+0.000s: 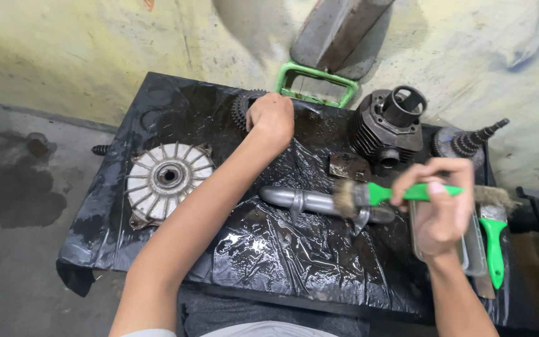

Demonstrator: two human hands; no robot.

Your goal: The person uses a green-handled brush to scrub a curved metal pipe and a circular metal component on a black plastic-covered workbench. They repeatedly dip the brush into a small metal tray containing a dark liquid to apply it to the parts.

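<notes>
Grimy yellow wall behind, stained concrete floor, low table draped in wet black plastic sheet [269, 249]. Left hand [272, 118] reached far side, fist closed over dark toothed gear [242, 106]; grip itself hidden. Right hand [438, 206] wrapped tight round green-handled brush [382, 195], bristles touching long grey metal tube [319, 203] mid-table. Finned silver hub [166, 181] lay left, well apart. Dark finned cylinder [388, 128] sat at back right, rusty plate [349, 166] just in front. Second green brush [493, 231] rested at right edge beside clear tray [472, 249]. Green frame [316, 84] leaned against wall.
</notes>
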